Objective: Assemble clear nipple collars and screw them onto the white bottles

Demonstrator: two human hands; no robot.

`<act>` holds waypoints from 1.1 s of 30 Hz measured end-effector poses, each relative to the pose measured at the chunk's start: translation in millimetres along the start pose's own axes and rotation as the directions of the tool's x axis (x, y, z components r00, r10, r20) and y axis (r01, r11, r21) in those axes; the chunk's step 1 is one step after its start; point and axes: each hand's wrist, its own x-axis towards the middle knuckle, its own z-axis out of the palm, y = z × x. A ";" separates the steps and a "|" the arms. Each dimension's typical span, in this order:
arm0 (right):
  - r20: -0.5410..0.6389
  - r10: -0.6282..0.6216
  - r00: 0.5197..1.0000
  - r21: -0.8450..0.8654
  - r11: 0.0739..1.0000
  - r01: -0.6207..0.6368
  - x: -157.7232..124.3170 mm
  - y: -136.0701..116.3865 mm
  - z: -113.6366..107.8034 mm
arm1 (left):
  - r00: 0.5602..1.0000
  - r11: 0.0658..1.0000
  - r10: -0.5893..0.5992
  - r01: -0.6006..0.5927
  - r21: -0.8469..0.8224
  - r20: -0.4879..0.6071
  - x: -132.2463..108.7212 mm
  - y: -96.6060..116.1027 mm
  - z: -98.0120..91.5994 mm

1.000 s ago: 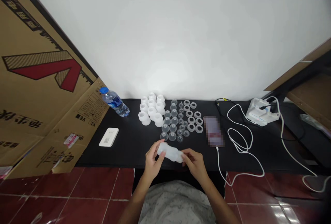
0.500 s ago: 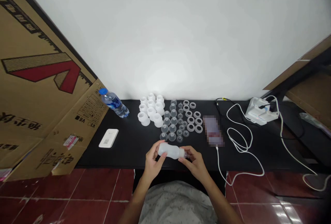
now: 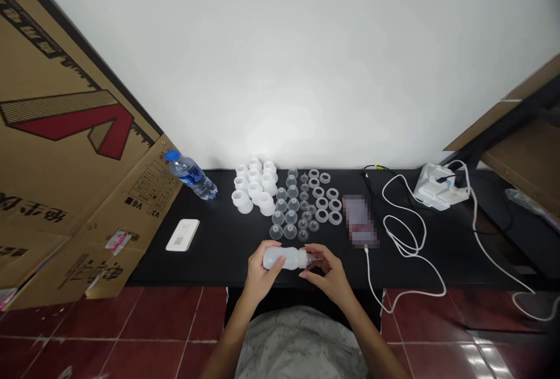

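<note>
Left hand (image 3: 261, 271) wraps a frosted bottle (image 3: 282, 258) at lower center; right hand (image 3: 329, 276) pinches narrowly at its clear tip (image 3: 311, 259)

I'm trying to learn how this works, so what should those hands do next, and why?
Probably the right hand should gently twist the small clear plastic piece onto the neck of the frosted white plastic bottle. The left hand already grips the bottle steadily, and the clear piece sits right at its neck, though I can't tell whether it's fully seated.
</note>
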 end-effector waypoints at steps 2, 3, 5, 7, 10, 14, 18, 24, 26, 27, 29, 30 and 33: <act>-0.023 0.019 1.000 0.056 0.998 -0.018 0.4 1.2 -1.2 | 0.999 1.000 0.004 -0.005 -0.011 -0.032 -0.9 -1.7 0.3; -0.031 0.026 0.999 0.067 0.997 -0.024 0.6 1.9 -1.7 | 0.999 1.000 0.003 -0.004 -0.016 -0.041 -1.4 -2.7 0.5; -0.036 0.028 0.999 0.075 0.997 -0.026 0.9 2.8 -2.6 | 0.999 1.000 0.000 -0.001 -0.019 -0.049 -2.2 -4.5 0.8; -0.030 0.029 0.999 0.078 0.997 -0.027 1.0 2.6 -3.0 | 0.999 1.000 0.000 -0.001 -0.012 -0.046 -2.8 -5.7 1.0; -0.032 0.035 0.999 0.082 0.996 -0.032 1.2 1.5 -3.1 | 0.999 1.000 0.006 -0.006 0.000 -0.040 -3.4 -6.4 1.0; -0.034 0.034 0.999 0.089 0.996 -0.031 1.6 1.0 -2.7 | 0.999 1.000 0.018 -0.017 0.004 -0.036 -3.7 -6.7 1.0; -0.036 0.022 0.999 0.095 0.995 -0.018 2.3 1.3 -1.9 | 0.999 1.000 0.027 -0.027 0.006 -0.044 -3.2 -6.4 1.3; -0.028 0.033 0.999 0.099 0.995 -0.030 2.3 2.0 -1.9 | 0.998 0.999 0.046 -0.046 -0.005 -0.053 -3.7 -5.8 2.0; -0.015 0.026 1.000 0.103 0.994 -0.024 1.7 0.6 -2.3 | 0.997 0.998 0.055 -0.055 -0.006 -0.055 -4.2 -6.1 2.0; 0.000 0.022 1.000 0.101 0.995 -0.022 1.4 -0.5 -2.3 | 0.997 0.998 0.056 -0.056 -0.005 -0.052 -4.5 -6.2 2.0; 0.034 0.016 0.999 0.072 0.997 -0.018 0.8 -2.6 -2.1 | 0.998 0.998 0.059 -0.060 0.000 -0.029 -4.7 -6.1 1.9; 0.047 0.012 0.999 0.039 0.999 -0.014 0.6 -3.3 -1.8 | 0.998 0.998 0.062 -0.062 0.001 -0.012 -4.7 -5.8 1.8; 0.058 0.011 0.998 -0.080 0.997 -0.006 0.0 -3.6 -1.1 | 0.996 0.997 0.081 -0.081 -0.006 0.036 -4.5 -4.5 1.5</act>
